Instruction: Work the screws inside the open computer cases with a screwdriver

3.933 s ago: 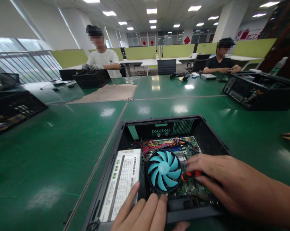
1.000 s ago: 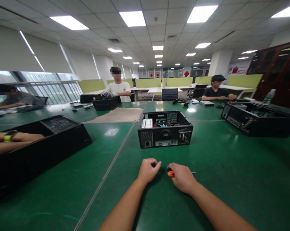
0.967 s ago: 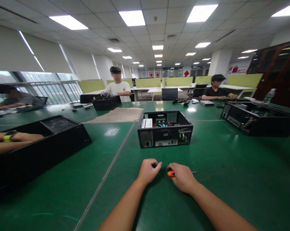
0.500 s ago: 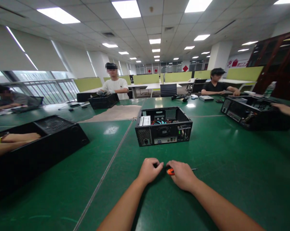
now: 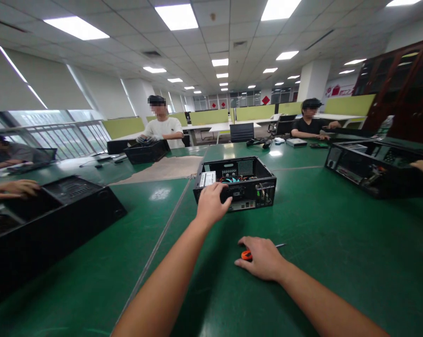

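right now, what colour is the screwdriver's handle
The handle is orange with black; it shows in the head view, partly hidden by the right hand.

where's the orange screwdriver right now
In the head view, the screwdriver is low and just right of centre, partly covered by the right hand, its orange end pointing left, nearer the camera than the open computer case.

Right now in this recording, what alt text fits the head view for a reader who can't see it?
A person's open left hand is at the near edge of an open black computer case on a green table; the right hand is over an orange-handled screwdriver. Other people and computer cases are around.
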A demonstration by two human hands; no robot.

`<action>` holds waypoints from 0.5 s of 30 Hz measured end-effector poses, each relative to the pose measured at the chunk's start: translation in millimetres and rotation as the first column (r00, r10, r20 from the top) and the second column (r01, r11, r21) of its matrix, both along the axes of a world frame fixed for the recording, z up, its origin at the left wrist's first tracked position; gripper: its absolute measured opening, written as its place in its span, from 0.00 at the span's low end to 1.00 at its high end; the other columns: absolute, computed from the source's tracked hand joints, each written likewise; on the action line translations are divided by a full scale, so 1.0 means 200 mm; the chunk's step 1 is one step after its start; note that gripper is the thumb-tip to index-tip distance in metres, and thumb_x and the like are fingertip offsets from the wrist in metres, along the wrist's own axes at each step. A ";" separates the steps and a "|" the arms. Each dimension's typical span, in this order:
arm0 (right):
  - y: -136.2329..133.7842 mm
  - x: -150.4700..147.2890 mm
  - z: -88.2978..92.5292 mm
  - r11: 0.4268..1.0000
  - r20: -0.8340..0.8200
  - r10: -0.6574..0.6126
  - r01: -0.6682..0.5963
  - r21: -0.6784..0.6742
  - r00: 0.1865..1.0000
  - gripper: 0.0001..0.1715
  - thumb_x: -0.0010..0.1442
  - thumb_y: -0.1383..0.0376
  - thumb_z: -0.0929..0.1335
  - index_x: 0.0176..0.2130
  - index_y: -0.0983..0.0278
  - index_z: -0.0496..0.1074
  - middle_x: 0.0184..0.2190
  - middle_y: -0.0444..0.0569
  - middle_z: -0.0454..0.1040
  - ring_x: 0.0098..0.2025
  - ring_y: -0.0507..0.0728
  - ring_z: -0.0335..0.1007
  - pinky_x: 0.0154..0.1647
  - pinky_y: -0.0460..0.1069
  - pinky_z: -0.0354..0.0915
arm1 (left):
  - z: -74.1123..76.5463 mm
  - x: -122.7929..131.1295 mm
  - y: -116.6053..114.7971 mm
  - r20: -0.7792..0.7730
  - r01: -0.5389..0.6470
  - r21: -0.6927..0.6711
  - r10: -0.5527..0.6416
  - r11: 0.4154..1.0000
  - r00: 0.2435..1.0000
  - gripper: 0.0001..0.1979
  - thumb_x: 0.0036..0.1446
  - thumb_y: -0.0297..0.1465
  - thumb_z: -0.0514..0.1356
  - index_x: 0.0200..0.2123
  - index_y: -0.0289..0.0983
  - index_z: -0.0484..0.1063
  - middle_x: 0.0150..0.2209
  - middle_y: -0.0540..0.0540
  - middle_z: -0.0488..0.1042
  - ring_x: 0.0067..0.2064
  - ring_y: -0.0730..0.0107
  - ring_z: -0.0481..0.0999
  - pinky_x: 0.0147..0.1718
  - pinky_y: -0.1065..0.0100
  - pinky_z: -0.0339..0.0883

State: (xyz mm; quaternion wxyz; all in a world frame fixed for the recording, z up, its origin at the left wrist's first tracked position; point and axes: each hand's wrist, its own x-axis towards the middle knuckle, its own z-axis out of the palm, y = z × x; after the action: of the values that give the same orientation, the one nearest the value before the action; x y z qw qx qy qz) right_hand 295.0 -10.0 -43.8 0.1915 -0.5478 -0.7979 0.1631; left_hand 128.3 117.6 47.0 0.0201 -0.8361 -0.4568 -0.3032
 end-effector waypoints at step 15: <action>-0.08 0.00 0.18 0.968 -0.047 0.149 -0.136 0.210 0.988 0.11 0.60 0.63 0.69 0.44 0.60 0.73 0.42 0.48 0.73 0.45 0.58 0.67 0.47 0.52 0.60 | 0.05 0.02 0.12 -0.291 -0.104 0.104 0.131 0.989 0.948 0.23 0.55 0.50 0.63 0.42 0.36 0.74 0.39 0.42 0.77 0.44 0.57 0.75 0.48 0.53 0.67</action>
State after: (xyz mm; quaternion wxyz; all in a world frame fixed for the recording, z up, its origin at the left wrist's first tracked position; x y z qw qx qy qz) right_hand 295.2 -27.0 -8.4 0.2598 -0.4609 -0.8414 0.1098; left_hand 132.6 141.9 56.9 0.1431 -0.8417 -0.4839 -0.1922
